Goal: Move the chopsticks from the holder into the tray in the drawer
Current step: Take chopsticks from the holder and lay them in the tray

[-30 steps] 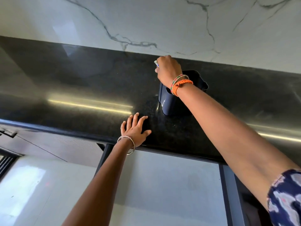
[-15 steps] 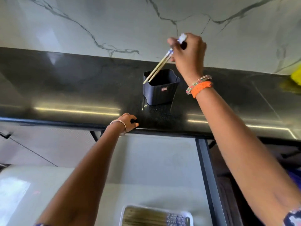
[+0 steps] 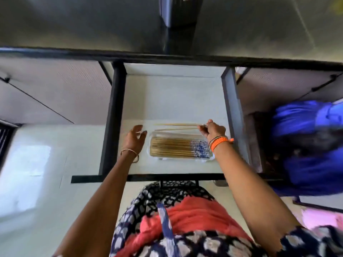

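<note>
A clear tray (image 3: pixel 156 135) lies in the open white drawer (image 3: pixel 172 93) and holds several wooden chopsticks with blue-patterned ends (image 3: pixel 178 149). My right hand (image 3: pixel 213 129) grips a pair of chopsticks (image 3: pixel 176 126) by their right ends, level and just beyond the tray's far edge. My left hand (image 3: pixel 134 137) hovers with fingers apart at the tray's left end. The dark holder (image 3: pixel 176 11) stands on the black counter above the drawer, only its lower part in view.
The black counter edge (image 3: pixel 167 56) overhangs the drawer's back. Dark drawer sides (image 3: pixel 109 117) frame it left and right. A blue cloth bundle (image 3: pixel 306 145) sits in the open space to the right. The white floor lies to the left.
My right hand has brought the pair of chopsticks down from above the holder to the tray in the drawer. My left hand left the counter edge and now hovers beside the tray.
</note>
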Tool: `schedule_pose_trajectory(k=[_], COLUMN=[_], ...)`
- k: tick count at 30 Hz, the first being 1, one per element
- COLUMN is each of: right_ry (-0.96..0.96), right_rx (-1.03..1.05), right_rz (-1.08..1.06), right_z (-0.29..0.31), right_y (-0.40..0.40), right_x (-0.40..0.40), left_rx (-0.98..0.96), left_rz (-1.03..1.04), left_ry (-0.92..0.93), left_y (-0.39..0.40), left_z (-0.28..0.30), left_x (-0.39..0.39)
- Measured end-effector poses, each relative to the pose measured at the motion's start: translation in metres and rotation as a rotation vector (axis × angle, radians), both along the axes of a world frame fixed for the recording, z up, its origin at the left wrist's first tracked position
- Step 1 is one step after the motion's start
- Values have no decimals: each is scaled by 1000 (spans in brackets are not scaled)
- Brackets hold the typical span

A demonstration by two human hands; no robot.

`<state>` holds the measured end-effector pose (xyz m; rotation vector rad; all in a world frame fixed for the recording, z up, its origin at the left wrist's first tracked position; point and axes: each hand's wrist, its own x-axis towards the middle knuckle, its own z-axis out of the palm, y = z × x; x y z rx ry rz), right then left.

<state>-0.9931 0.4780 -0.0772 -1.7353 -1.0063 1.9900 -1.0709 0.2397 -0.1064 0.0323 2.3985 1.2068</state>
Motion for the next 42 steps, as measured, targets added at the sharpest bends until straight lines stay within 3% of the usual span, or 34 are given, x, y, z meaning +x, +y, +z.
schedule_pose_trajectory(k=[2, 5, 13, 18, 27, 33, 36, 40, 42], right_ry=[-100, -193, -51, -81, -98, -87, -178, -261, -271], right_rx=[43, 84, -93, -154, -121, -152, 14, 693, 897], right_rz=[30, 78, 47, 138, 146, 275, 460, 1038, 1260], right_z=[-17, -33, -41, -41, -44, -31, -29, -16, -9], right_y=[-10, -24, -39, -32, -34, -40, -47, -62, -65], right_x=[13, 20, 24, 33, 47, 48, 48, 66, 81], left_rx=[37, 23, -3, -4, -5, -58, -73, -173, -208], left_rz=[104, 130, -1, -18, -13, -43, -67, -242, -378], left_ry=[-98, -102, -125, -90, -84, -11, -6, 165, 258], left_y=[-3, -6, -10, -10, -6, -8, -8, -5, -2], left_z=[-9, -15, -25, -24, -20, -21, -18, -6, 0], left_x=[8, 13, 20, 20, 24, 26, 26, 28, 31])
